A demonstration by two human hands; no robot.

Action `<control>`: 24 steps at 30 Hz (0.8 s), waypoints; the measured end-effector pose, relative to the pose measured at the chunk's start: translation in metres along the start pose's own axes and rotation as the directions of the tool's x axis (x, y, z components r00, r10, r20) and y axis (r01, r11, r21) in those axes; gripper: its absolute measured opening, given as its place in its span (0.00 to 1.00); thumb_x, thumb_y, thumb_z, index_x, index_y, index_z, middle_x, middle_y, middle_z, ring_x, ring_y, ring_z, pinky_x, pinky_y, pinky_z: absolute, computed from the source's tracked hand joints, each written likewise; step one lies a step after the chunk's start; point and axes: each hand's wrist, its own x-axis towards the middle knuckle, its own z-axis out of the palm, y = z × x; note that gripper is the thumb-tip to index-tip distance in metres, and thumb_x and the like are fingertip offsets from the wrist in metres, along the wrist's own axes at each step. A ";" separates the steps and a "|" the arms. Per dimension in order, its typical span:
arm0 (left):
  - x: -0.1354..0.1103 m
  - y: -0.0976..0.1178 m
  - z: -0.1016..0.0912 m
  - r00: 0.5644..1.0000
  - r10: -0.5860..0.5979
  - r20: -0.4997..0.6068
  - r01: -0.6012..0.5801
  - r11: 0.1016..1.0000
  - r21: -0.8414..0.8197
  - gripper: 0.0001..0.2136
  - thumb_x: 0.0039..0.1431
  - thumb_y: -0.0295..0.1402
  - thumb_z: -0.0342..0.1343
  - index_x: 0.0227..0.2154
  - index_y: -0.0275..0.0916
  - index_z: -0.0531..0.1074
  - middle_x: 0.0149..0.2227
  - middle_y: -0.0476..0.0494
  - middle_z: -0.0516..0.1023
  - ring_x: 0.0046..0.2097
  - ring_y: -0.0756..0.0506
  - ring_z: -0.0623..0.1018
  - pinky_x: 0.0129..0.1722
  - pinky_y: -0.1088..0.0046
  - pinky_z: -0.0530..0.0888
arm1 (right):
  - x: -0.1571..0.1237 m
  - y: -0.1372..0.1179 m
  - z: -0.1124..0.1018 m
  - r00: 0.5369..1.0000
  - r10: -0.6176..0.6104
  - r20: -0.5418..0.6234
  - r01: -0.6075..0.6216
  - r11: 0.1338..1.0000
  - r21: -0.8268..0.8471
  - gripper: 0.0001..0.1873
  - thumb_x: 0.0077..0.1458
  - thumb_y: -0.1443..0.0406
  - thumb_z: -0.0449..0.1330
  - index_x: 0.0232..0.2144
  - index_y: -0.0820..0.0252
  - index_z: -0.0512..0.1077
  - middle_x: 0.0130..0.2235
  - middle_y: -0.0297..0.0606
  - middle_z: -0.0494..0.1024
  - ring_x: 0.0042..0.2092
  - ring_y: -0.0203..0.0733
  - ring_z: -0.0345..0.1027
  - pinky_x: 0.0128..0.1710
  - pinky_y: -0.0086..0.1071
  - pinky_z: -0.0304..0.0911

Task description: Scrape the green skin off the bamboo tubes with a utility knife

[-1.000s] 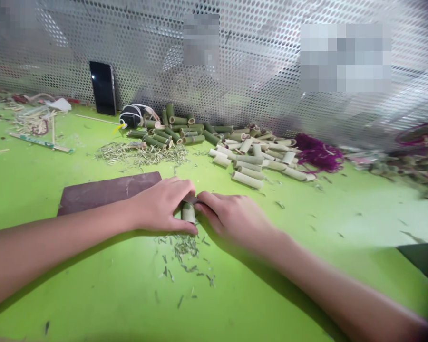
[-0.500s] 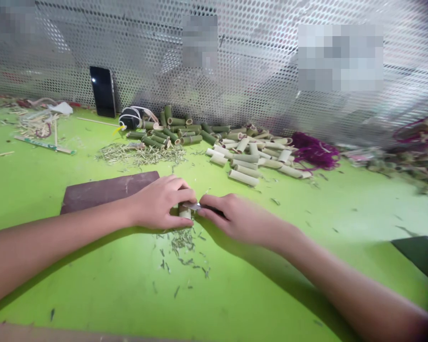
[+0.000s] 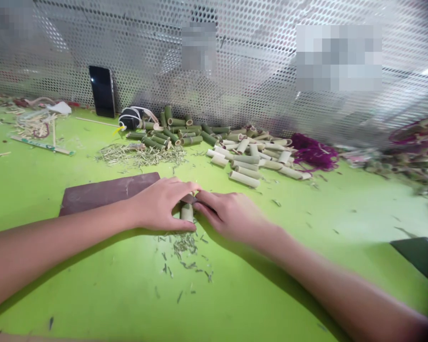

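Between the thumb and fingers of my left hand (image 3: 167,204) is a short bamboo tube (image 3: 187,213), pale where its green skin is gone, pointing away from me. My right hand (image 3: 231,213) is closed round the dark handle of a small knife (image 3: 189,199). Its blade lies across the far part of the tube, close to my left fingertips. Green shavings (image 3: 185,243) are scattered on the table just in front of the tube. A flat brown board (image 3: 103,192) lies behind my left forearm.
Green bamboo tubes (image 3: 189,133) and peeled pale ones (image 3: 244,178) are heaped along the perforated metal screen (image 3: 242,61), beside purple string (image 3: 314,152). A phone (image 3: 102,91) leans upright there, near a cable-wrapped black block (image 3: 130,118). A dark flat object (image 3: 419,259) sits at right.
The knife blade and my right hand have shifted slightly away from me along the tube, leaving more of its pale near part showing. My left hand still holds the tube.
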 end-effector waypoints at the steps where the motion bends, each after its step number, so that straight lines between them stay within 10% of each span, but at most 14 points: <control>1: 0.000 0.000 0.000 1.000 0.004 0.000 -0.004 1.000 0.007 0.32 0.58 0.51 0.63 0.59 0.40 0.65 0.51 0.35 0.78 0.51 0.34 0.75 0.53 0.53 0.71 | 0.000 0.000 0.000 1.000 0.000 -0.002 0.000 1.000 0.005 0.17 0.72 0.60 0.48 0.44 0.58 0.76 0.30 0.36 0.81 0.24 0.37 0.67 0.27 0.31 0.57; 15: -0.003 -0.001 0.004 0.998 0.023 -0.052 -0.022 1.000 0.008 0.21 0.59 0.50 0.63 0.44 0.39 0.69 0.44 0.39 0.75 0.47 0.38 0.73 0.46 0.60 0.72 | -0.004 -0.003 -0.004 1.000 0.011 0.019 -0.012 1.000 0.024 0.16 0.72 0.60 0.48 0.36 0.58 0.71 0.26 0.34 0.76 0.22 0.35 0.62 0.26 0.31 0.52; 24: -0.004 0.002 0.001 0.999 0.034 -0.010 -0.034 0.999 -0.005 0.20 0.62 0.48 0.63 0.50 0.42 0.74 0.50 0.39 0.75 0.52 0.37 0.73 0.53 0.56 0.72 | -0.004 0.013 -0.014 0.983 -0.007 0.185 -0.038 0.970 0.240 0.19 0.72 0.54 0.49 0.37 0.57 0.74 0.26 0.33 0.76 0.24 0.37 0.65 0.27 0.32 0.57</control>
